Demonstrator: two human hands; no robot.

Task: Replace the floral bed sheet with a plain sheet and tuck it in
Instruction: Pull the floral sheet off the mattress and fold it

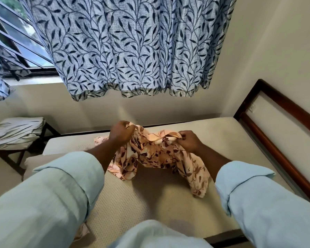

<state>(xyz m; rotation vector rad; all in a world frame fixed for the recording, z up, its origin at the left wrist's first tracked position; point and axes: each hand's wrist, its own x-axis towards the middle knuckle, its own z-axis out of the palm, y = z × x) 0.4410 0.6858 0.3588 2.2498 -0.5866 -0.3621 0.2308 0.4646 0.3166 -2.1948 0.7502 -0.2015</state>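
The floral bed sheet (156, 154), peach with brown flowers, is bunched up and lifted above the bare cream mattress (143, 199). My left hand (121, 132) grips its upper left edge in a closed fist. My right hand (189, 141) pinches another part of the edge to the right. The sheet hangs in folds between and below both hands, with a tail trailing to the right. A folded grey-white plain sheet (14, 131) lies on a dark stool to the left of the bed.
A blue leaf-patterned curtain (132, 47) hangs over the far wall beside an open window (13, 33). The dark wooden bed frame (283, 140) runs along the right wall. A scrap of floral cloth (81, 231) shows at the near left edge.
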